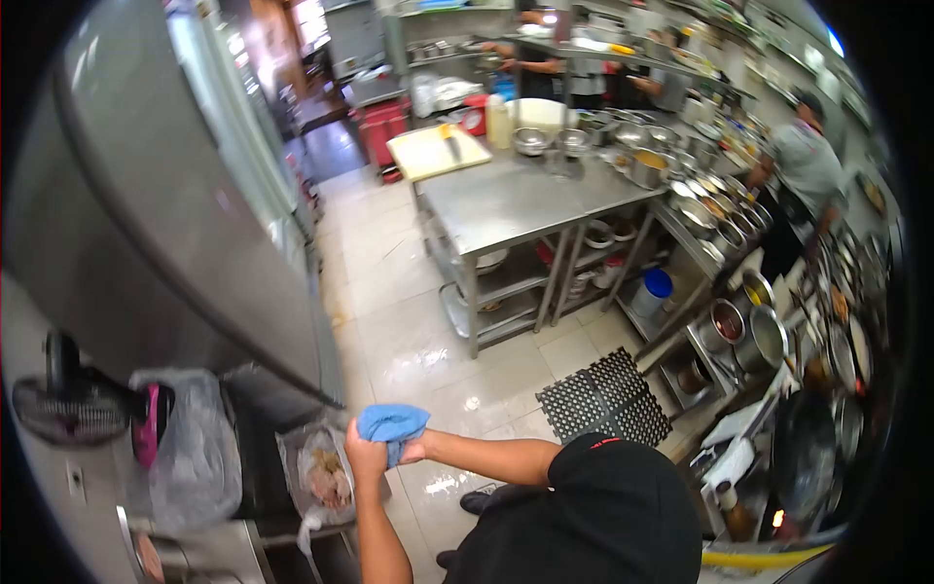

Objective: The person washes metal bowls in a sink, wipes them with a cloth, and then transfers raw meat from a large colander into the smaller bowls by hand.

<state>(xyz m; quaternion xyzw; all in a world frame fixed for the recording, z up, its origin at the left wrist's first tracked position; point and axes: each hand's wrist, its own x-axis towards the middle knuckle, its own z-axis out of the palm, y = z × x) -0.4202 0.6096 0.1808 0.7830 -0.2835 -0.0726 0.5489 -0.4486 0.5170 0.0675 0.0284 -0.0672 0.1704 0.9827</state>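
Note:
A blue cloth [392,422] is bunched up between my two hands in the lower middle of the head view. My left hand [366,454] grips its left side with fingers closed. On the other side my right hand [414,449] is closed on the cloth's lower right edge. Just left of and below my hands stands a plastic-lined container [295,450], with pale pieces of food [329,481] inside, which look like raw meat.
A steel fridge [185,195] rises at left, above a fan [73,409] and plastic bag [199,457]. Ahead is a steel worktable [516,200] with a cutting board [438,153]. A black mat [605,397] lies on wet-looking tiles. Co-workers stand behind; one [803,165] is by pots at right.

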